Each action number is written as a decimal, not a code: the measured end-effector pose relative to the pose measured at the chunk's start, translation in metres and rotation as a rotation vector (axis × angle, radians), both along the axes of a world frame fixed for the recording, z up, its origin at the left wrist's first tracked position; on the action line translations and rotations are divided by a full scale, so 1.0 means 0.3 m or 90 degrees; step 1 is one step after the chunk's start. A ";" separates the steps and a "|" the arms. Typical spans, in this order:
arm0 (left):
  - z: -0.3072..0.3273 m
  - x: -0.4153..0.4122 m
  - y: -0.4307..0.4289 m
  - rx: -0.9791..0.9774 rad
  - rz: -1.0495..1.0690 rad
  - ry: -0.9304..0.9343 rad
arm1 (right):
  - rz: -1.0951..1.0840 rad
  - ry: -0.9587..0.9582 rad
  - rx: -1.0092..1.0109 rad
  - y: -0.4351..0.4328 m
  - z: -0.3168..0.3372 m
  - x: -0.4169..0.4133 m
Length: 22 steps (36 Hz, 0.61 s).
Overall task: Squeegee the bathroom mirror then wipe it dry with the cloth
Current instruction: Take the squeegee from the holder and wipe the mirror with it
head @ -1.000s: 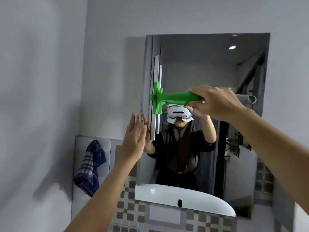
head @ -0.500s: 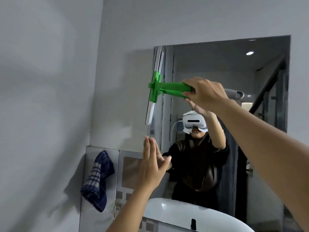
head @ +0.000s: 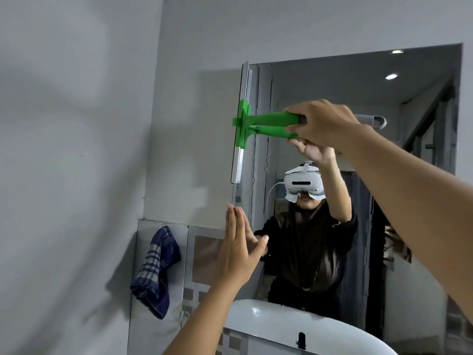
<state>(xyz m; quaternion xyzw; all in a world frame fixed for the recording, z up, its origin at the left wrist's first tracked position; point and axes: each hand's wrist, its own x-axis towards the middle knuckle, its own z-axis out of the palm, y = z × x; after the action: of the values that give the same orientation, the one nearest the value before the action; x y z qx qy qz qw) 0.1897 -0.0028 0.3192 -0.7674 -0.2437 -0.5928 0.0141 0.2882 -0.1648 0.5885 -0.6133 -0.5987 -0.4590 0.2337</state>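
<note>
The frameless mirror hangs on the grey wall. My right hand grips the handle of a green squeegee. Its metal blade stands upright along the mirror's top left edge. My left hand is open, fingers straight and together, palm flat against or just at the mirror's lower left edge. A blue checked cloth hangs on the tiled wall to the left, below the mirror, out of both hands.
A white basin curves below the mirror, at the bottom of the view. Patterned tiles cover the wall beside the cloth. A plain grey wall fills the left side. The mirror reflects a person wearing a headset.
My right hand has carried the squeegee upward along the mirror's left edge, from mid height to the top corner. My left hand stays open low by the mirror.
</note>
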 end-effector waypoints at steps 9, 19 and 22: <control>0.000 -0.003 0.000 -0.006 0.005 0.006 | -0.042 0.036 0.025 -0.076 -0.027 0.049; 0.003 0.000 -0.009 -0.026 -0.004 -0.005 | -0.109 0.039 0.047 -0.203 -0.094 0.109; 0.006 0.003 -0.011 -0.039 -0.007 -0.007 | -0.127 0.035 0.055 -0.244 -0.113 0.139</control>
<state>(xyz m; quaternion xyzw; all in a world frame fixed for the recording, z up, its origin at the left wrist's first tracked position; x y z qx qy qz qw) 0.1906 -0.0062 0.3211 -0.7659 -0.2572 -0.5891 -0.0139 0.3300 -0.2378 0.5547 -0.6718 -0.5074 -0.4884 0.2297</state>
